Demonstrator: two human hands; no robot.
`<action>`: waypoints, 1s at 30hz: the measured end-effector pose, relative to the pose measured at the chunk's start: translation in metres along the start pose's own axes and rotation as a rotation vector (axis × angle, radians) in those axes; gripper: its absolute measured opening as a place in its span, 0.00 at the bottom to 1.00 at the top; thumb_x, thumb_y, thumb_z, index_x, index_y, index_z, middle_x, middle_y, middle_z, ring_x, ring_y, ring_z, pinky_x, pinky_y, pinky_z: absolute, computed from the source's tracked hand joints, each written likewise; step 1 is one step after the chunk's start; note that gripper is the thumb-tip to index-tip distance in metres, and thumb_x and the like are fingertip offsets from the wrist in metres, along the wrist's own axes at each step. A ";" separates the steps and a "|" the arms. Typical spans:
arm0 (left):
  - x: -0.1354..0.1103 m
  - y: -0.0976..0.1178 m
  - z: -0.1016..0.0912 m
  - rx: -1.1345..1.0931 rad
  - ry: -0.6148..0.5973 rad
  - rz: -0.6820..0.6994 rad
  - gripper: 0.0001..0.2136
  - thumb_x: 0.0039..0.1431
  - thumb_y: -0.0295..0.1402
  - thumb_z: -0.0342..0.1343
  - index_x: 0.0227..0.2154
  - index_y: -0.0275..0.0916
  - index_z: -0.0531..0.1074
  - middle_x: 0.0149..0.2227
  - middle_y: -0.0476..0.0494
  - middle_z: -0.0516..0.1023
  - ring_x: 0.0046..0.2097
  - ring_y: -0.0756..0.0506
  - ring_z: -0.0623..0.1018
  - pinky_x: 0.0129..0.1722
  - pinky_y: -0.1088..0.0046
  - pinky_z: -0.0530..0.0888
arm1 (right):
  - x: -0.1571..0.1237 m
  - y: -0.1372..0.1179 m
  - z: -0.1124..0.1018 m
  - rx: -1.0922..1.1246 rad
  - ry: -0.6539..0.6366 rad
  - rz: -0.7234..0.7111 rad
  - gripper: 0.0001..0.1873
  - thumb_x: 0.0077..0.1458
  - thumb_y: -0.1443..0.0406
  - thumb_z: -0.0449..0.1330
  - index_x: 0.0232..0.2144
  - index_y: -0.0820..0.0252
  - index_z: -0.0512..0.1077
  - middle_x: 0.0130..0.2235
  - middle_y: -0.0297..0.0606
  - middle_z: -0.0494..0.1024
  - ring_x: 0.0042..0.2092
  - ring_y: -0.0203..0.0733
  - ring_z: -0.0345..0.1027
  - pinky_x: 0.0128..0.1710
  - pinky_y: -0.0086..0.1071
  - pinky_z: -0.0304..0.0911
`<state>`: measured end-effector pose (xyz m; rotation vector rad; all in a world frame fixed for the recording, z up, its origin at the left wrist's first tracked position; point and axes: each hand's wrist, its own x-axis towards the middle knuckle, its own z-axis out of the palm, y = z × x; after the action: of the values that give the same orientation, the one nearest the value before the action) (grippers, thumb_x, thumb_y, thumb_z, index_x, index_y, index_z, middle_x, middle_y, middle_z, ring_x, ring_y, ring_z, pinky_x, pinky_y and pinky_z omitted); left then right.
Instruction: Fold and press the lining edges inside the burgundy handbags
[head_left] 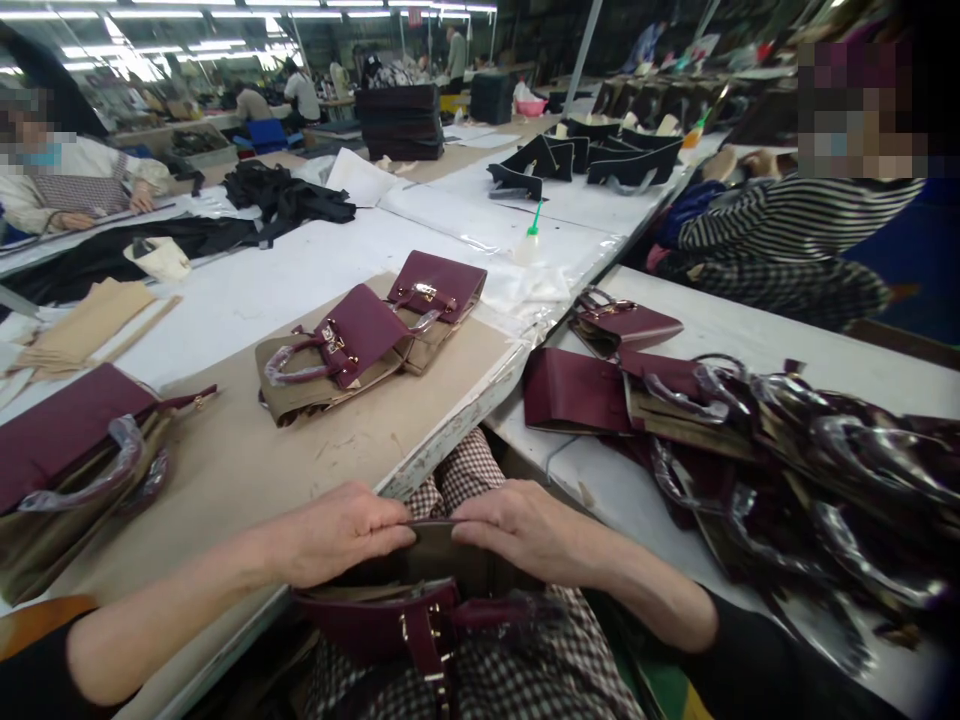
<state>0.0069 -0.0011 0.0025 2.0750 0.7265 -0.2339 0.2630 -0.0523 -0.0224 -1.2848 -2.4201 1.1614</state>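
A burgundy handbag (375, 620) with a tan lining and gold-coloured fittings rests on my lap, its top opened toward me. My left hand (341, 530) pinches the far rim of the bag between thumb and fingers. Close beside it, my right hand (517, 525) grips the same rim, thumb inside. Both hands are closed on the edge with a small gap between them. The bag's strap with metal studs hangs down its near side, and its lower part is dim.
Burgundy handbags (367, 335) lie on the brown paper (247, 460) ahead, another bag (75, 430) at left. A pile of wrapped-handle bags (697, 400) covers the right table. A glue bottle (529, 243) stands farther off. Co-workers sit at left and right (787, 225).
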 end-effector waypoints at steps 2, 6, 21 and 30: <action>-0.005 0.001 -0.003 -0.115 -0.033 -0.040 0.16 0.71 0.40 0.45 0.39 0.39 0.77 0.28 0.52 0.73 0.30 0.50 0.69 0.30 0.77 0.64 | 0.000 -0.001 -0.001 -0.011 0.010 0.019 0.18 0.68 0.59 0.51 0.31 0.57 0.76 0.27 0.32 0.76 0.31 0.37 0.68 0.32 0.28 0.55; -0.024 0.007 -0.002 -0.269 0.044 -0.130 0.16 0.64 0.34 0.55 0.54 0.43 0.71 0.47 0.50 0.79 0.45 0.46 0.76 0.46 0.75 0.69 | -0.005 -0.006 0.000 0.015 0.011 0.022 0.16 0.68 0.59 0.52 0.37 0.56 0.78 0.34 0.36 0.81 0.37 0.41 0.73 0.38 0.29 0.59; -0.039 0.026 0.020 -0.161 0.275 -0.250 0.05 0.64 0.36 0.56 0.42 0.46 0.70 0.38 0.57 0.79 0.38 0.48 0.75 0.36 0.74 0.66 | -0.025 -0.028 0.001 0.032 0.078 -0.047 0.16 0.63 0.64 0.60 0.53 0.49 0.70 0.46 0.32 0.81 0.47 0.43 0.75 0.47 0.35 0.65; -0.031 0.028 0.026 -0.067 0.286 -0.230 0.04 0.66 0.37 0.54 0.36 0.45 0.69 0.32 0.58 0.74 0.33 0.51 0.71 0.33 0.76 0.65 | -0.029 -0.019 0.015 0.109 0.189 0.077 0.17 0.59 0.67 0.64 0.50 0.54 0.68 0.43 0.34 0.79 0.44 0.45 0.74 0.44 0.37 0.67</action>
<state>0.0008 -0.0470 0.0203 1.9811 1.1326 -0.0381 0.2617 -0.0892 -0.0136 -1.3961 -2.1609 1.1184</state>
